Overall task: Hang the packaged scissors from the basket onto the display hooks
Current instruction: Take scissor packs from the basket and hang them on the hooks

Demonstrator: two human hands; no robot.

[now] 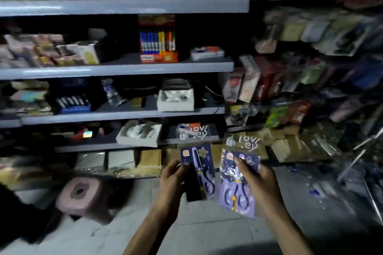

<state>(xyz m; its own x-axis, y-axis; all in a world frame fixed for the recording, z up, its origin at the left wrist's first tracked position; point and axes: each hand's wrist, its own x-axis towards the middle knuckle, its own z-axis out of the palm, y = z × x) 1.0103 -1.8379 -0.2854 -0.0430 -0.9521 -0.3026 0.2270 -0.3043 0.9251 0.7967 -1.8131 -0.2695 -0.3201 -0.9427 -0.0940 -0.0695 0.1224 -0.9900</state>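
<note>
I hold two packs of purple scissors upright in front of me, each in a clear bag with white lettering at its top. My left hand (pixel 173 174) grips the left pack (pixel 200 163) by its left edge. My right hand (pixel 256 176) grips the right pack (pixel 238 190), thumb across its front. Bare metal display hooks (pixel 360 149) stick out at the right, below blurred rows of hanging packets. No basket shows in this view.
Grey shelves (pixel 124 69) fill the wall ahead, holding marker packs (pixel 158 41), boxes and a water bottle (pixel 110 92). Cardboard boxes (pixel 149 158) line the floor under the lowest shelf. A pink roll pack (pixel 83 194) lies on the floor at left.
</note>
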